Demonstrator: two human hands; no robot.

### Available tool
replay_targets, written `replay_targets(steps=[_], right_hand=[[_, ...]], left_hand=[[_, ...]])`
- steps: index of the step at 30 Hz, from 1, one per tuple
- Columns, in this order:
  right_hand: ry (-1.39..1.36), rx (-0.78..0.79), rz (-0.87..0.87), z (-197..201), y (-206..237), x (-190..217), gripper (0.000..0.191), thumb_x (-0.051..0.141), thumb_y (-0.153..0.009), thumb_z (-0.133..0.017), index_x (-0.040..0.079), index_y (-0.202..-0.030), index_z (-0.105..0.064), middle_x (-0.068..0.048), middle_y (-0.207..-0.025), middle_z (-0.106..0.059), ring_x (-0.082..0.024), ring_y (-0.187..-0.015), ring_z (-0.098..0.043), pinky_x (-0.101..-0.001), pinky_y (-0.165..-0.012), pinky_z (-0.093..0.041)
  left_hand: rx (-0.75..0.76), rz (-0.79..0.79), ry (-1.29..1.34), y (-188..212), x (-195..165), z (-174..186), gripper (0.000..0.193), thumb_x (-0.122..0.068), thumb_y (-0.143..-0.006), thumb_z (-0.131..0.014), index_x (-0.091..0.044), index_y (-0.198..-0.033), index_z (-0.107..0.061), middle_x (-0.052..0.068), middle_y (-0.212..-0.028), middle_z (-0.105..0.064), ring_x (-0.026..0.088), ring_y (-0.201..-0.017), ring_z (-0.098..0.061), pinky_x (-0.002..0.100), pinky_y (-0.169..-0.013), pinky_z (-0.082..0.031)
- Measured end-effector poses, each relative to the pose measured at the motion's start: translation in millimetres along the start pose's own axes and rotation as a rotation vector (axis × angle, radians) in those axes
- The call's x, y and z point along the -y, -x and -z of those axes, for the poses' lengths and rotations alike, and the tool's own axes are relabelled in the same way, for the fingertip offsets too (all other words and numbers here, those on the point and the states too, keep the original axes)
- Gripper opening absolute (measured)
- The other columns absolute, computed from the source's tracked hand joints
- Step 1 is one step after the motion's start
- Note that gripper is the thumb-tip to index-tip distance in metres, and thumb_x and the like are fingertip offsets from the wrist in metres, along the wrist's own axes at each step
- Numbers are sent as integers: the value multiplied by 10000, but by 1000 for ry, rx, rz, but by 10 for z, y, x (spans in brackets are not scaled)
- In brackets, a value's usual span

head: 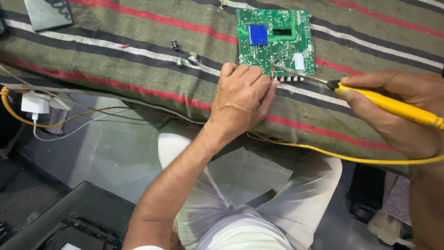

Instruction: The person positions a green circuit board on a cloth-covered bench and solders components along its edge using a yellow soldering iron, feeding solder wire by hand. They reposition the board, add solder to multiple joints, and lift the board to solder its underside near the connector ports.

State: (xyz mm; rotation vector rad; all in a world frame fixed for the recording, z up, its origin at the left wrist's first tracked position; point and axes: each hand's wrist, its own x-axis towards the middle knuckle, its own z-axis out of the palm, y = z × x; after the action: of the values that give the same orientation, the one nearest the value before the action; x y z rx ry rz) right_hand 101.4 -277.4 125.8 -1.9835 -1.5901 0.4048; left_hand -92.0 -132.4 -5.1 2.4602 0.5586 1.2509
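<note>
Pale-trousered knees lowest in view, under the worktop edge. Above them, green board flat on the striped cloth, near the far side. Left hand curled at the board's near edge, fingertips pinched on what looks like thin wire, too small to be sure. Right hand closed round a yellow-handled iron, tip touching the board by the near connectors. Judged mid-soldering: joint in hand, not finished. Loose small parts left of the board; yellow cord trailing off the edge; white plug at far left.
</note>
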Motion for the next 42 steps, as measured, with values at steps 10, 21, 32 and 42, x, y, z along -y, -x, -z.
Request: replay_targets(steps=[10,21,32,42], right_hand=[[174,158,149,171,-171,56,223,86,-922,-740,-25,-1116,-732,-136,-933,-736,-149,-774,-707,-255,-689,-556],[-65,6,-59,36,-159,-81,164,75,-1032,-643,-34,-1144,-691,-150,-971,-724,-175,-914,-738,-282,-777,-588],[199,84,-17,35,30,153,223,71,-927,-768,-38,-1120,-754,-147,-909,-761,-146,-751,-721,-258,-671,-555],[136,15,69,-23,31,153,199,66,-908,-772,-42,-1074,-747,-152,-933,-755,-149,-770,-721,-248,-684,-555]], left_hand=[[-28,20,-31,24,-31,22,117,-163,-961,-761,-93,-968,-668,48,-821,-561,241,-792,-567,413,-788,-388],[-9,0,-45,46,-1,22,106,-145,-955,-757,-89,-999,-679,36,-851,-580,232,-815,-582,411,-813,-403],[-29,32,-68,29,-9,-6,175,-201,-957,-766,-113,-882,-635,37,-837,-563,246,-819,-571,422,-816,-390],[20,68,-133,23,-8,5,160,-204,-919,-771,-114,-886,-643,47,-894,-561,257,-888,-562,448,-873,-386]])
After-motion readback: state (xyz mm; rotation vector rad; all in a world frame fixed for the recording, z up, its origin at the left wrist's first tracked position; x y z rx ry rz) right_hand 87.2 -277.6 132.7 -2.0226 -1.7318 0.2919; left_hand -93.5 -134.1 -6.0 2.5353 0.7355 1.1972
